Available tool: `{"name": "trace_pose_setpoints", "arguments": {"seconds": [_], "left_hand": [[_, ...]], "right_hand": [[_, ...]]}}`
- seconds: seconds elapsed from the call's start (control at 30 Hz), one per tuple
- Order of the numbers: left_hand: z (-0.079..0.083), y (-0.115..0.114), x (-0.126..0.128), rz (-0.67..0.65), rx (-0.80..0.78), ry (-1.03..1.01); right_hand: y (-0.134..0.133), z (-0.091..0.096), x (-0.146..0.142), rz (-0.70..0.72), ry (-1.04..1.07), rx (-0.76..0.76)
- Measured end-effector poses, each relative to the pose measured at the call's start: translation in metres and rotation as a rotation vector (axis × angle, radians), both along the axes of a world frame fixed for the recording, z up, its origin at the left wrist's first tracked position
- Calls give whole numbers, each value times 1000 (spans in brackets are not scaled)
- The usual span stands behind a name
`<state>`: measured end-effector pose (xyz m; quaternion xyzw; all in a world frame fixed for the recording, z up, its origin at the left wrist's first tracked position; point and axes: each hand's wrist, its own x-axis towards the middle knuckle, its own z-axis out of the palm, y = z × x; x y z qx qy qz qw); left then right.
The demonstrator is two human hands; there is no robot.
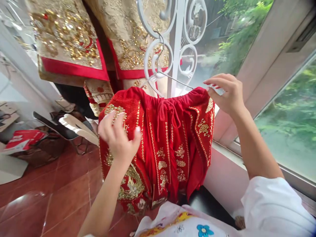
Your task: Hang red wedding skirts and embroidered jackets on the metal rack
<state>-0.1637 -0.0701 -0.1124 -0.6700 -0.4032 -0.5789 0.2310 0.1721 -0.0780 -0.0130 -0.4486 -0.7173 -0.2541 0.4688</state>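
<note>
A red skirt-like garment (153,131) with gold embroidery and beading hangs from a thin wire hanger (170,77). Its gathered waistband has a drawstring tied in a bow (166,110) at the front middle. My left hand (119,136) is open in front of the garment's left panel, fingers spread and thumb apart; whether it touches the cloth I cannot tell. Beside the waistband's upper right corner is my right hand (227,90), its fingers bent and parted from the thumb. The fingertips are close to the cloth, and no held thing shows between them.
The hanger hooks onto a white scrolled metal stand (175,49). Behind hang cream garments (66,36) with gold sequins and red borders. A window (288,115) is on the right. A black chair (54,126) and a red-and-white package (23,140) are at left above the tiled floor (69,187).
</note>
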Motion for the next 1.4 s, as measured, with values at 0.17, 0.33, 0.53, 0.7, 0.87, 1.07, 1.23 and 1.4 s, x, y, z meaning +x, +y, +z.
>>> {"name": "trace_pose_setpoints", "arguments": {"seconds": [0.17,0.33,0.53,0.7,0.87,1.07,1.23,1.4], "left_hand": [[70,20,94,-392,-210,321],[90,52,136,-486,-456,420],[91,85,136,-988,-589,122],[94,90,133,-1148,-688,33],[103,77,137,-864,-797,363],[114,75,144,-823,-849,539],[111,86,138,-1065,-1015,328],[112,82,143,-997,-1063,234]], "right_hand": [[22,-5,17,168,198,-344],[39,-25,20,367,464,-539],[47,-31,2,213,530,-126],[45,-46,-12,-69,340,215],[37,-55,8,40,145,64],[39,-76,37,80,743,-80],[31,-72,42,46,837,-57],[26,-64,29,-178,834,311]]}}
